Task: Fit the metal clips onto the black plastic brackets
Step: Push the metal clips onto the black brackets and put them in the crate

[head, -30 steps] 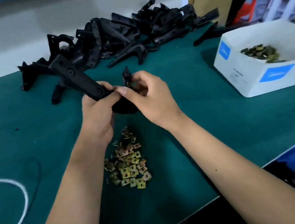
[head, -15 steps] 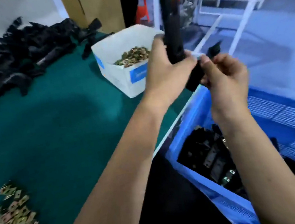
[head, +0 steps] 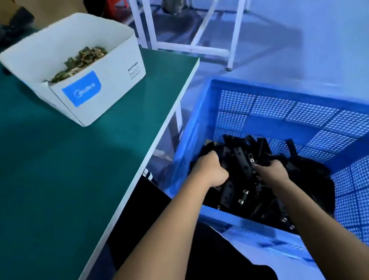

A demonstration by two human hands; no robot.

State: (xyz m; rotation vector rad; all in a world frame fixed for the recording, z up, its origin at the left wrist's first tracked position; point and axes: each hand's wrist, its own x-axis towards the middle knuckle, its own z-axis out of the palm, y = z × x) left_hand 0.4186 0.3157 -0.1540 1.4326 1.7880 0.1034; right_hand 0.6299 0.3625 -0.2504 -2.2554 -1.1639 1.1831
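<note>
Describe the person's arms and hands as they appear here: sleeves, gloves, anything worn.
Both forearms are bare right down to the frame's lower edge; no sleeves show. The left hand and the right hand wear no gloves. No watch, band or ring shows on the visible parts of the wrists and hands; the fingertips are hidden among the black parts.

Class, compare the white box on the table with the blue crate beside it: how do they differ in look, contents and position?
1. The white box has solid card walls with a blue label; the blue crate has perforated plastic walls.
2. The box holds loose metal clips; the crate holds black brackets, some with clips fitted.
3. The box sits on the green table; the crate sits lower, off its edge, with both hands reaching in.
Both are open-topped.
</note>
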